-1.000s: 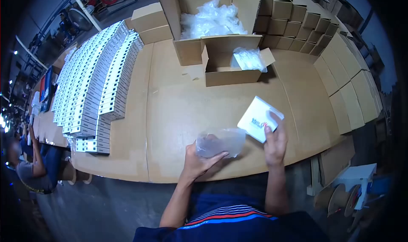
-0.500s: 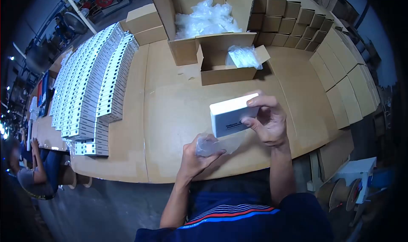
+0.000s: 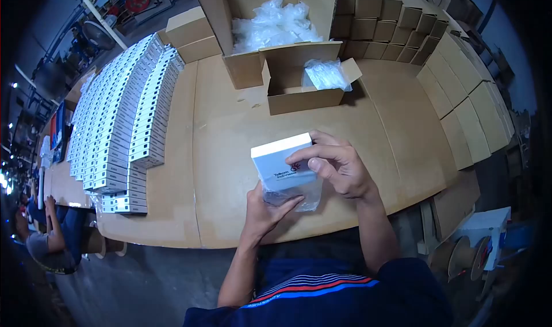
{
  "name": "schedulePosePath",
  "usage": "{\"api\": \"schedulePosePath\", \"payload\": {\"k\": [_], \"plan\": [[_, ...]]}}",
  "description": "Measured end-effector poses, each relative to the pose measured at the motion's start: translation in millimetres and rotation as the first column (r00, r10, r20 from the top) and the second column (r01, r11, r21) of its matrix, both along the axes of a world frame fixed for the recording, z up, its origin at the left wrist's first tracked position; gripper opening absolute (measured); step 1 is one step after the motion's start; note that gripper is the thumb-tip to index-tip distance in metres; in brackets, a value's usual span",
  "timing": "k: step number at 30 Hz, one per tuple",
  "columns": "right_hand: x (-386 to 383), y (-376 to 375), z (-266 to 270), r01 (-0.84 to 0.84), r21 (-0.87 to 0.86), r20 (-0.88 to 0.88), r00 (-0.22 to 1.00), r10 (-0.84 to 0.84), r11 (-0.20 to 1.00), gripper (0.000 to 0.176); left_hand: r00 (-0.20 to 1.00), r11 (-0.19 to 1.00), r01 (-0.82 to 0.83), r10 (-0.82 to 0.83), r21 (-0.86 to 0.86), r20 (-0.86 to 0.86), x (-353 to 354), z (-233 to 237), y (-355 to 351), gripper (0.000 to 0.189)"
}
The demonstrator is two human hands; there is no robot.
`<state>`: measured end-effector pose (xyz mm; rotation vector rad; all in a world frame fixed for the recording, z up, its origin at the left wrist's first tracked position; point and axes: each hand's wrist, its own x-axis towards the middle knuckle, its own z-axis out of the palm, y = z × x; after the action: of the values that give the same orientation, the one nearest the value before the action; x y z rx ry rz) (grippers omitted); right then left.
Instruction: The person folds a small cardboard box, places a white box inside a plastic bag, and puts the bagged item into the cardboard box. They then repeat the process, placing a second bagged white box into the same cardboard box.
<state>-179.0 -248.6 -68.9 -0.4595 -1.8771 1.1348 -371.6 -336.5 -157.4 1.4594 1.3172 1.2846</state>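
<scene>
White rectangular printed box [image 3: 270,164]: my right hand [image 3: 344,170] clasps its three-o'clock side, apparently leaving its six-o'clock end free at the translucent plastic bag [image 3: 311,199] my left hand [image 3: 264,213] grips.

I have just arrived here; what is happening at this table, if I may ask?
A person stands at a table with both hands busy. The right hand grips a printed white box, while the left hand holds a clear plastic bag. The box's lower end is at the bag; how far inside is hard to tell. Stacked white boxes stand on the left, and ahead is an open carton with a plastic-wrapped pack at its right end.
</scene>
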Motion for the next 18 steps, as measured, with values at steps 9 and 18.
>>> {"api": "schedulePosePath", "payload": {"k": [9, 18], "plan": [[-1.9, -4.0, -33.9, 0.056, -0.305, -0.005, 0.998, -0.060, 0.951, 0.036, 0.930, 0.997, 0.050, -0.023, -0.064, 0.366, -0.3, -5.1, 0.6, 0.050], [-5.8, -25.3, -73.1, 0.106, -0.607, -0.213, 0.933, -0.289, 0.787, 0.034, 0.810, 0.974, -0.039, 0.162, -0.224, 0.563, 2.5, -51.9, -6.1, 0.051]]}}
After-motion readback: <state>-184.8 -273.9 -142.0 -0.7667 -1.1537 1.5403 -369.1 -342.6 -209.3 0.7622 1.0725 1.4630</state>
